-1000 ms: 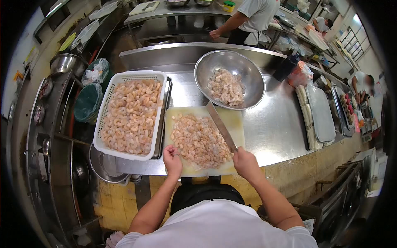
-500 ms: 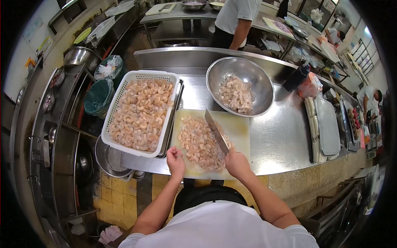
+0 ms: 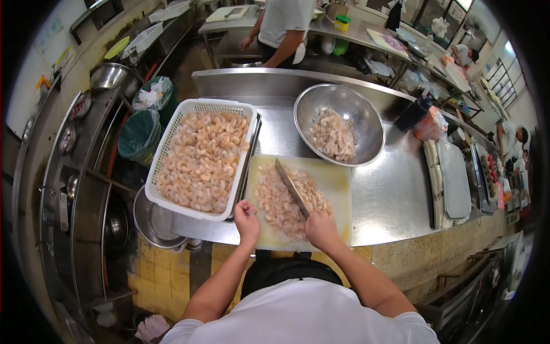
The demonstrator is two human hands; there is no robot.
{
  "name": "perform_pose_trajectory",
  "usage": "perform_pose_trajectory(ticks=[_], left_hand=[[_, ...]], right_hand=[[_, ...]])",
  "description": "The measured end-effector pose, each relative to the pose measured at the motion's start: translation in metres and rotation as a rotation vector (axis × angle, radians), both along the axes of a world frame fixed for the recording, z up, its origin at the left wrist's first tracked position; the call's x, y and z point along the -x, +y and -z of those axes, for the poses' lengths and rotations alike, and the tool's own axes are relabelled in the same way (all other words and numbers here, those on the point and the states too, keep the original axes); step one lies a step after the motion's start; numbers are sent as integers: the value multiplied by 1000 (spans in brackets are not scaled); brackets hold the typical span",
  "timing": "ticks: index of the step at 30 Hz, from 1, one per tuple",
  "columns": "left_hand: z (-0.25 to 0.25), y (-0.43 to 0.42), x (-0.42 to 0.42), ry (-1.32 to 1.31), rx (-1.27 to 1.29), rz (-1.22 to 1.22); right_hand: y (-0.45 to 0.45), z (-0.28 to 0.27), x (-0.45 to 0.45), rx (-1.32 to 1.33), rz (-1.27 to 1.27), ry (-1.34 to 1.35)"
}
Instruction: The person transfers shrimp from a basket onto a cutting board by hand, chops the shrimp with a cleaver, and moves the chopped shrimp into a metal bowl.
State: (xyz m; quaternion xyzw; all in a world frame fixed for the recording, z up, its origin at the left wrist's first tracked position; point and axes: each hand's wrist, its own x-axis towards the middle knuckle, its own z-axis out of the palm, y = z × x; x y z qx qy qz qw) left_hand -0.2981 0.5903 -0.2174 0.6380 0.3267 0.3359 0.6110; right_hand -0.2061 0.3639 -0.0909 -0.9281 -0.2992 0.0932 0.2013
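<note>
My right hand (image 3: pixel 322 230) is wrapped round the handle of a cleaver (image 3: pixel 291 186). Its long blade lies across a spread of chopped shrimp (image 3: pixel 279 202) on a pale cutting board (image 3: pixel 341 198). By the board's left edge my left hand (image 3: pixel 247 222) has its fingers curled in, with nothing visible in them. A white perforated basket (image 3: pixel 150 182) full of peeled shrimp (image 3: pixel 200 160) stands to the left. Behind the board sits a steel bowl (image 3: pixel 371 129) with a mound of chopped shrimp (image 3: pixel 333 135) inside.
A raised steel ledge (image 3: pixel 252 79) runs along the counter's back. At the right are a dark bottle (image 3: pixel 413 113) and stacked trays (image 3: pixel 454 178). Lined bins (image 3: pixel 139 135) stand left, near a metal pot (image 3: pixel 153 221). A co-worker (image 3: pixel 283 31) is beyond the counter.
The cleaver and my right hand have shifted left across the chopped shrimp. My left hand stays by the board's edge. The co-worker behind has moved left, and the view has shifted slightly.
</note>
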Motion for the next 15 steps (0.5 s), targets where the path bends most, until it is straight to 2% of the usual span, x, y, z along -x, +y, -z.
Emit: perform_pose_trajectory(ticks=[2,4,7,9,11,15], left_hand=[[-2,3,-7,-19,-10,9],[-11,1,-8,-14,-75,12],[-18,7,-23,10,-121,1],[-23,12,-31,5,-140,2],[-26,15,-36,17,-164,1],[-17,18,-36,45,-159,-27]], right_hand=[[-1,1,-3,-25,41,16],[0,-30,3,18,76,86],[2,-57,14,-63,99,61],[1,-16,4,22,12,29],[0,-7,1,56,6,31],[-6,-51,16,-3,73,83]])
